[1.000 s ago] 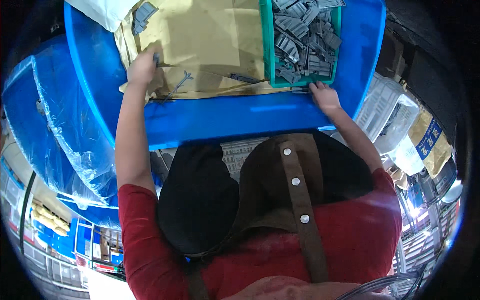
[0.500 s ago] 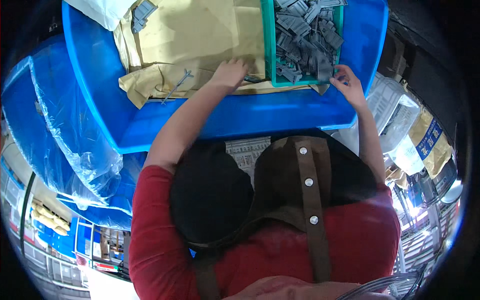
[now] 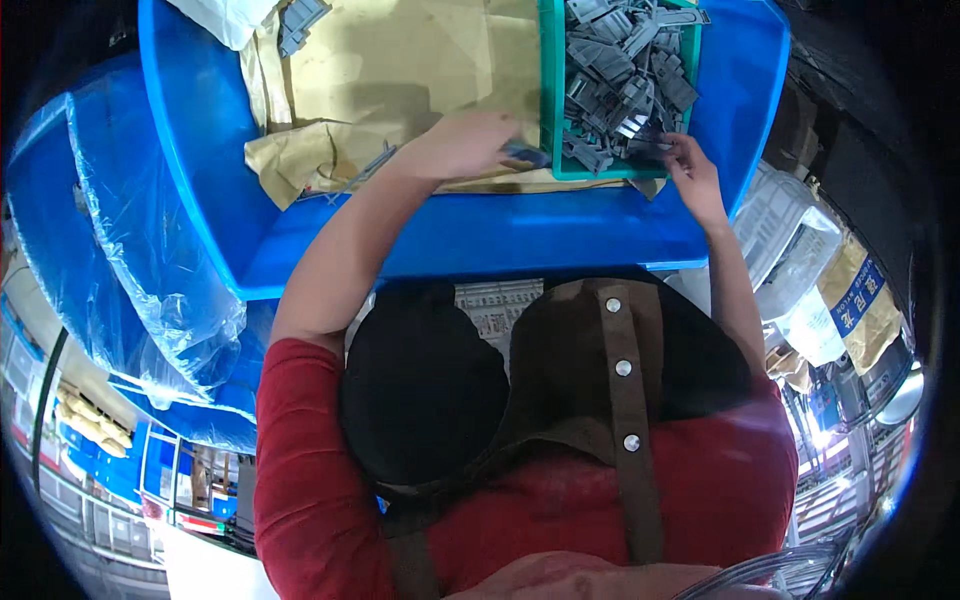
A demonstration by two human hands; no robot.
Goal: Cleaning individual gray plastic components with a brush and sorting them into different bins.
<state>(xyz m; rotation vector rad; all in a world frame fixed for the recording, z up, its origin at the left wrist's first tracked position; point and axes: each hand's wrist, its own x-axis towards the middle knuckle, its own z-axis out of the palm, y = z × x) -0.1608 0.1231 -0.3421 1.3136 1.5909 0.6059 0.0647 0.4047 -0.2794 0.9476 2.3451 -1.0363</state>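
My left hand (image 3: 468, 146) is over the brown paper (image 3: 400, 60), smeared by motion. At its fingertips is a small dark-blue object (image 3: 526, 155), too blurred to name, and the fingers look closed on it. My right hand (image 3: 694, 180) reaches over the near right corner of a green bin (image 3: 549, 110). Its thumb and fingers pinch a grey plastic part (image 3: 654, 147) at the edge of the heap. Several similar grey parts (image 3: 610, 70) fill the bin. A thin grey branched piece (image 3: 376, 160) lies on the paper, partly behind my left forearm.
Bin and paper sit inside a large blue tub (image 3: 480, 235). Another grey part (image 3: 300, 22) lies at the paper's far left, beside a white bag (image 3: 225, 18). Plastic-wrapped blue tubs (image 3: 130, 250) stand at the left. Clear plastic containers (image 3: 785, 220) are at the right.
My left hand has shifted slightly right, and the dark-blue object has come up from the paper with it. My right hand remains at the bin's corner, fingers closer in. The whole view has shifted slightly.
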